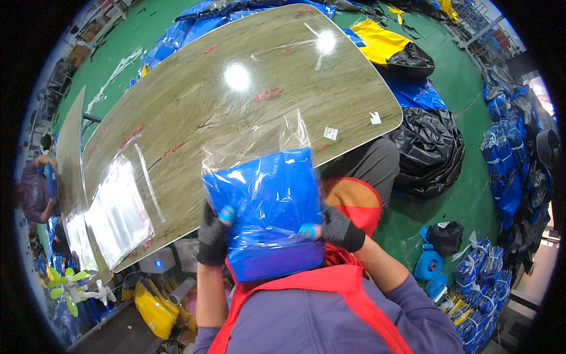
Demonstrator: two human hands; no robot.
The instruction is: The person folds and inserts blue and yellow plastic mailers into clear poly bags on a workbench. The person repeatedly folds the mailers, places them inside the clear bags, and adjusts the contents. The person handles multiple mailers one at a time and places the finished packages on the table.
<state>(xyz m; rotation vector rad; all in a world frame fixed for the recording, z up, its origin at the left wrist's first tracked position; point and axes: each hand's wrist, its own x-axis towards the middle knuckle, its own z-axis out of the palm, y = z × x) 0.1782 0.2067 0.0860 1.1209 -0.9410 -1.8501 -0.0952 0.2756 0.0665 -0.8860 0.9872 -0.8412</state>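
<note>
At the table (194, 112) edge, left hand (213, 233) and right hand (336, 227) grip the blue bagged bundle (265, 206); even holds should keep its clear film smooth.

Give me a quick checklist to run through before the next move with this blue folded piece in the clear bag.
1. Left hand grips the clear plastic bag at its left edge: ok.
2. Right hand grips the right edge: ok.
3. Blue folded piece fully inside the bag: cannot tell, lower end hidden.
4. Bag's open top free past the blue piece: ok, empty plastic stands above it.
5. Table bare ahead of the bag: ok.
6. Stack of clear bags lies apart, at left: ok.
</note>
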